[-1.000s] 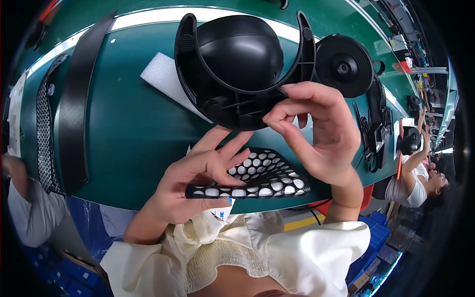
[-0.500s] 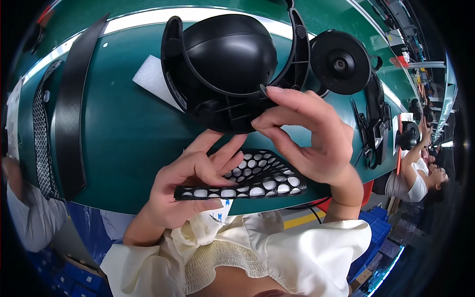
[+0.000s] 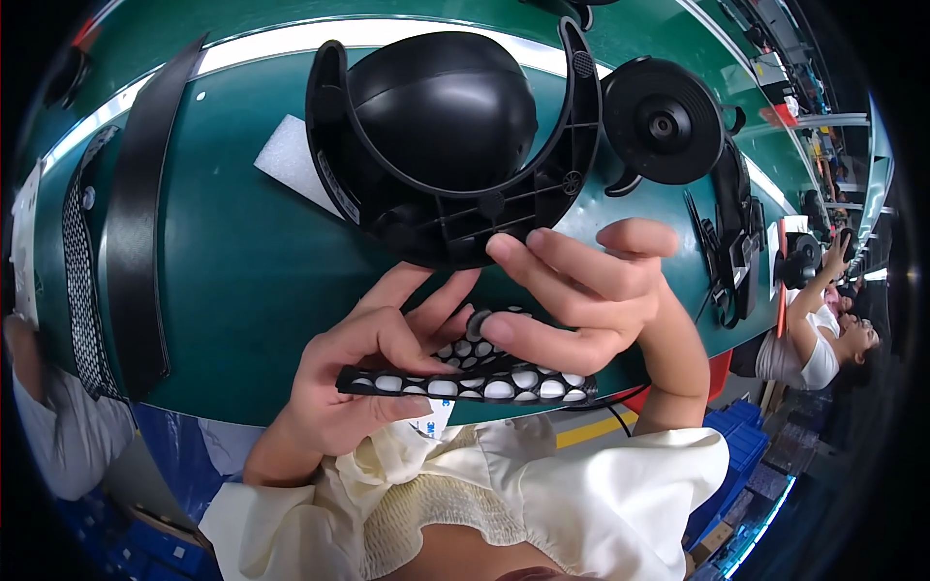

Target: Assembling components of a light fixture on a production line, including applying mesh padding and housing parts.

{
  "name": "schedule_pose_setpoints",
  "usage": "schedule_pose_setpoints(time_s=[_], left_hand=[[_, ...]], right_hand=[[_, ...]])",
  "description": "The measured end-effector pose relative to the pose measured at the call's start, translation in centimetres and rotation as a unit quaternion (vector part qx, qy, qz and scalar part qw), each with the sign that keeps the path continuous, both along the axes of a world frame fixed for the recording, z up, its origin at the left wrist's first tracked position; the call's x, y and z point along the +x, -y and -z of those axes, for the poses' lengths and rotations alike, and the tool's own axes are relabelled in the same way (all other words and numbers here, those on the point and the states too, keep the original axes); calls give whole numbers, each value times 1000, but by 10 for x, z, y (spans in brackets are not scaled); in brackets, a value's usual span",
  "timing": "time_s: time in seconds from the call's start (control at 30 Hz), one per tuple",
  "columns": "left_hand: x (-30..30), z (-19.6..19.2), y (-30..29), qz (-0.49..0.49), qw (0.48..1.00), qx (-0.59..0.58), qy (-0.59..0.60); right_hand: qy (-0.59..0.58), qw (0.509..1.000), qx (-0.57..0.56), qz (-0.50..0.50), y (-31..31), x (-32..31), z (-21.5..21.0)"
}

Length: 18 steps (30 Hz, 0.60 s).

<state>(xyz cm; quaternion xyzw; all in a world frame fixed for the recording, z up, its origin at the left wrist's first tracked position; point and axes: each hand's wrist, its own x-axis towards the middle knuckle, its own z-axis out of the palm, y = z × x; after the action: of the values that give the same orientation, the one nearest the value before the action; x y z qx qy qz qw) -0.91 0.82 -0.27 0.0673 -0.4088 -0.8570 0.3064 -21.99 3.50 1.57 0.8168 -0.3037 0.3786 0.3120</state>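
Note:
My left hand (image 3: 363, 358) is closed on a folded black strip (image 3: 499, 387) patterned with large white round spots, pinched between thumb and fingers. Over its far edge reaches my right hand (image 3: 591, 290), carrying a small dark round pad (image 3: 478, 322) at the thumb tip. The other right fingers are bent and apart from the thumb, two of them near the lower rim of a black plastic shell (image 3: 455, 107). This bulky shell has two upright curved arms and a ribbed rim. A white label with blue print (image 3: 433, 418) shows beneath the left hand.
White foam (image 3: 295, 160) pokes out left of the shell. A round black disc-shaped part (image 3: 664, 121) and black straps (image 3: 738, 242) lie to the right. A long black band (image 3: 136, 232) and a patterned strip (image 3: 85, 261) lie left on the green table (image 3: 228, 320). Other people sit at both sides.
My right hand has drawn back from the shell's upper rim toward the spotted strip, with a dark pad now at its thumb. The shell shifted slightly left; my left hand keeps its hold.

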Motion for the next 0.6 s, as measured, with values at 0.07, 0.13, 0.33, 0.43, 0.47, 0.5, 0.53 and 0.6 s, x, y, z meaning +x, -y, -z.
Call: schedule_pose_setpoints(time_s=[0.07,0.13,0.33,0.43,0.47,0.5,0.53,0.6], left_hand=[[1,0,-2,-4,1000,10,3],[0,1,-1,-8,1000,19,7],[0,-2,2,-10,1000,6,16],[0,-3,1,1,1000,-4,23],[1,-4,0,-6,999,1,31],[1,-4,-1,-2,1000,1,29],[2,-3,-1,-12,999,4,32],[3,-4,-2,-24,999,1,45]], right_hand=[[-33,999,17,17,-3,1,3],[-56,998,12,25,-7,2,6],[189,938,289,7,-20,-10,-13],[337,870,351,73,-27,-17,-28],[357,852,377,63,-25,-19,-30],[377,833,402,53,-24,-19,-31],[402,814,415,49,-22,-16,-32],[404,822,398,47,-20,-16,-26]])
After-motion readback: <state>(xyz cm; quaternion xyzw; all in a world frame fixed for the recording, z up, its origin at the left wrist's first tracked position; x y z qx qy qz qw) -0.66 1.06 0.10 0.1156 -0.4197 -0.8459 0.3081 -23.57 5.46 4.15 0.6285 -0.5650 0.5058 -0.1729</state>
